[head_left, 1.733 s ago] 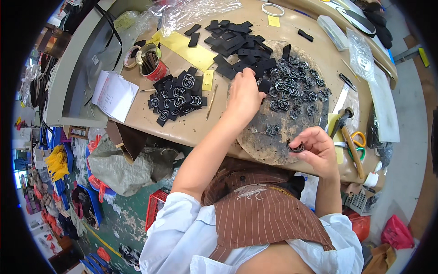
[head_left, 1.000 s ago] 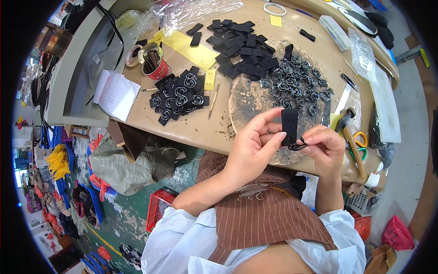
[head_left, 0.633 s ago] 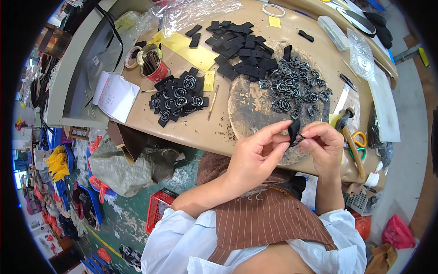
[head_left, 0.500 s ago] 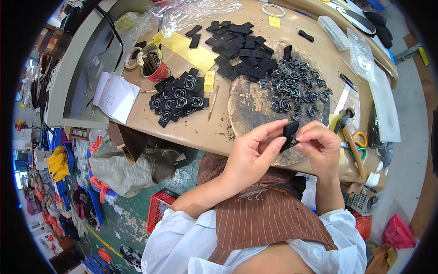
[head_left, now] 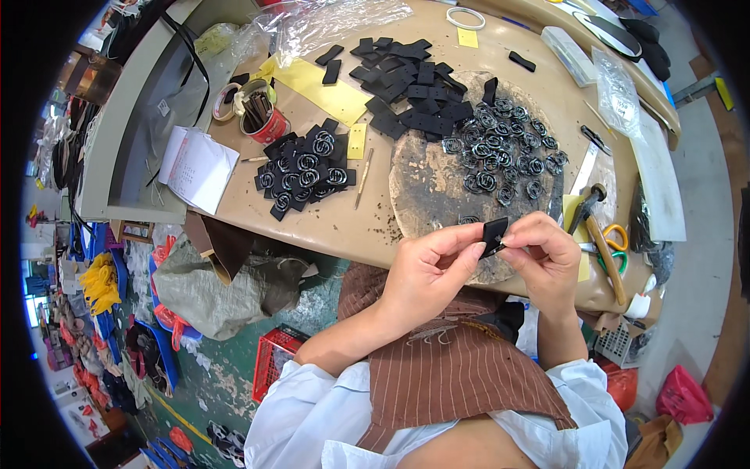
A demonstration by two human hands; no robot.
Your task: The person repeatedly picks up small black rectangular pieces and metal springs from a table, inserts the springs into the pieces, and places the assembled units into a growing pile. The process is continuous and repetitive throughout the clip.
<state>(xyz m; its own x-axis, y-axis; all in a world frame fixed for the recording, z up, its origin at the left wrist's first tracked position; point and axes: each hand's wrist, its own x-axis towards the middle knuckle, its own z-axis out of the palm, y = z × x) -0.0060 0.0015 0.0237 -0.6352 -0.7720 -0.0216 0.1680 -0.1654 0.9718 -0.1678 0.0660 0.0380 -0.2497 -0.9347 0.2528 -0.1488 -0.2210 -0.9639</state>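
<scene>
Over the front edge of the round worn board, my left hand pinches a folded black strap piece between thumb and fingers. My right hand is closed at the right edge of that same piece, fingertips pressed together. Whatever small part sits between those fingertips is hidden. Dark metal ring buckles lie heaped on the board just beyond my hands. Flat black strap pieces with small holes are piled behind it. To the left is another heap of strap pieces with buckles on them.
A hammer and orange- and green-handled scissors lie at the right. A red cup of sticks, a notebook, yellow card and a thin awl-like tool are at the left.
Both hands have shifted slightly, and the strap piece has tilted so more of its flat face shows. A buckle near my left fingertips has come into view on the board.
</scene>
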